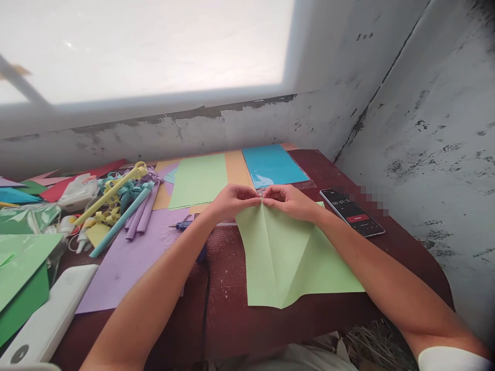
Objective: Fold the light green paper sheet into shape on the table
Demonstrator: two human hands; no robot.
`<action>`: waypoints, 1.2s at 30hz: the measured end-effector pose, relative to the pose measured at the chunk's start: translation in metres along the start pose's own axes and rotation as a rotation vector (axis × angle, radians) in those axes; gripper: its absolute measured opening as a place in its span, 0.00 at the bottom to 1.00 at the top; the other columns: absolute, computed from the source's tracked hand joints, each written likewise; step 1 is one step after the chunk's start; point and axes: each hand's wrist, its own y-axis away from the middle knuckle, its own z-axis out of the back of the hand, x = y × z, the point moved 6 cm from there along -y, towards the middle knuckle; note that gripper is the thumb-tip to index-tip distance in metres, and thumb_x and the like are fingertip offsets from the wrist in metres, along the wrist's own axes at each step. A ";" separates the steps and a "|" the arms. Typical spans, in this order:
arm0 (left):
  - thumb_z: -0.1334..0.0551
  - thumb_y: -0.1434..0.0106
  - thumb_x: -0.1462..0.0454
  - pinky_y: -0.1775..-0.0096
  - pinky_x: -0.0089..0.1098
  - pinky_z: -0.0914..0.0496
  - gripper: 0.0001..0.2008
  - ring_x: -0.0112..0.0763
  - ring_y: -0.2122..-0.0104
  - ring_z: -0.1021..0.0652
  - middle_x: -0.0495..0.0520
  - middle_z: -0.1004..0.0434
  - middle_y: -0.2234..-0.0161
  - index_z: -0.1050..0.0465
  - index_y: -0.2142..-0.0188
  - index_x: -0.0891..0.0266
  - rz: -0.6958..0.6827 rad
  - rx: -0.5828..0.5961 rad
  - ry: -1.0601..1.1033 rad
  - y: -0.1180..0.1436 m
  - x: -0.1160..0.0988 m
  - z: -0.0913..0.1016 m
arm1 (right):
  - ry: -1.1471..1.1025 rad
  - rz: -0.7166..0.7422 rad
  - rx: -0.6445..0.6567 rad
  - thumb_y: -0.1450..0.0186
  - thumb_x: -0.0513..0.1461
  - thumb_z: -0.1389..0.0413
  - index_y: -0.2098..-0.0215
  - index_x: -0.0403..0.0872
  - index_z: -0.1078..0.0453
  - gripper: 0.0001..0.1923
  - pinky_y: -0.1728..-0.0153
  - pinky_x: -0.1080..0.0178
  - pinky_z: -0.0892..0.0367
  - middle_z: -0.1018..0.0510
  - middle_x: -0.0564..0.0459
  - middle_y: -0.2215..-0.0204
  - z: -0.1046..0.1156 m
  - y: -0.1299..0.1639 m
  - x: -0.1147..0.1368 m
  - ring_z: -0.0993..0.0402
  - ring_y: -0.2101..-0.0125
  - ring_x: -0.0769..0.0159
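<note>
A light green sheet of paper [286, 257] with crease lines hangs and rests over the front of the dark red table [228, 319]. Its far edge is pinched between the fingertips of my left hand [234, 200] and my right hand [288, 200], which meet close together. One crease runs down from that pinch, and another slants across the sheet. Part of the paper's right side lies beneath my right forearm. Near my left wrist, a blue glue gun [185, 224] is partly hidden by the arm.
Rolled paper tubes and curled strips [116, 206] lie left on a purple sheet [135, 273]. A white device [50, 314] sits front left. Behind my hands are a green sheet [201, 178] and a blue pack [274, 164]. A phone [350, 211] lies right, near the wall.
</note>
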 end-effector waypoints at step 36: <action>0.29 0.45 0.44 0.67 0.31 0.40 0.23 0.28 0.71 0.31 0.50 0.24 0.73 0.19 0.70 0.63 0.013 -0.121 -0.052 0.003 -0.009 0.002 | 0.110 0.023 -0.130 0.32 0.50 0.42 0.62 0.49 0.22 0.15 0.59 0.57 0.34 0.20 0.50 0.63 0.005 0.001 0.001 0.26 0.62 0.59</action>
